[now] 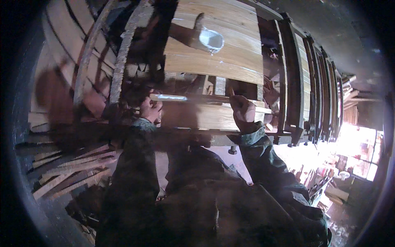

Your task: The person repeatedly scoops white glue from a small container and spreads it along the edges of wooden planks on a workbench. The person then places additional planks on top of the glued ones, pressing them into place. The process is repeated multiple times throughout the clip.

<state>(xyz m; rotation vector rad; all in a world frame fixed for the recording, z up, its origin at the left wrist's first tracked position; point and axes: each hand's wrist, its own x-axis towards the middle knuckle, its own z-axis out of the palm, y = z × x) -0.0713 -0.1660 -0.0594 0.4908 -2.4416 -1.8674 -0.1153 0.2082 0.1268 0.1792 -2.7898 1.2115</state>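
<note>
A narrow wooden strip (205,99) lies crosswise in front of me, with a band of white, glue-like stuff along the left part of its upper edge. My left hand (151,110) is closed round its left end. At the other end, my right hand (243,108) is closed on the strip, one digit pointing up. Just below the strip is a pale wooden board (214,117). Beyond it, a panel of joined boards (242,53) carries a white cup (211,40) with a dark handle-like piece beside it. White drips mark the panel near the cup.
Long clamp bars (291,74) stand in a row to the right. Rough bars (123,61) run along the left of the panel. Loose wood offcuts (74,166) are piled at the lower left. Bright daylight comes in at the far right over scattered clutter.
</note>
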